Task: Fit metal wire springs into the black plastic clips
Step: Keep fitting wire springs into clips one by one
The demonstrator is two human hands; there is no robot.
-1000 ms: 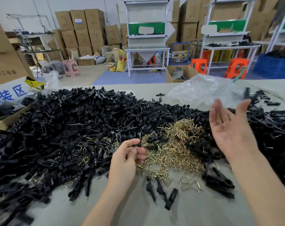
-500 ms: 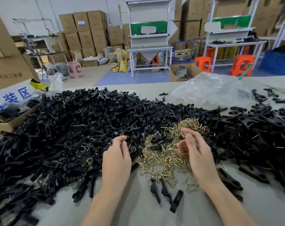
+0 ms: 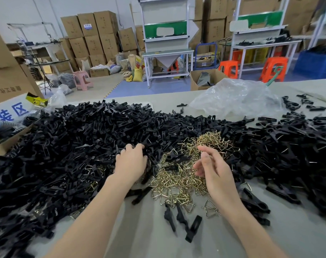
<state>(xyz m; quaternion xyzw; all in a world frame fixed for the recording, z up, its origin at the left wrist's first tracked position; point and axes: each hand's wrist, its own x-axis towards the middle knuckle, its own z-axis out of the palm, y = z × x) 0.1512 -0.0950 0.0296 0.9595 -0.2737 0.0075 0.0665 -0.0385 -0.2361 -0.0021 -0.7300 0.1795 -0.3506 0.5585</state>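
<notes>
Where clips (image 3: 74,146) heap the grey table (image 3: 149,239), cartons (image 3: 95,28) behind.

Black plastic clips (image 3: 80,146) heaped in a tangled mound from nine o'clock round to three; brassy triangular wire springs (image 3: 174,183) piled dead centre, perhaps some buried; loose clips (image 3: 180,216) lying at six

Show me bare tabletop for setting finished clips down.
Bare grey tabletop lies between left forearm and right forearm, around three loose black clips, and right of both. The middle is crowded: black plastic clip heap, gold wire springs.
</notes>
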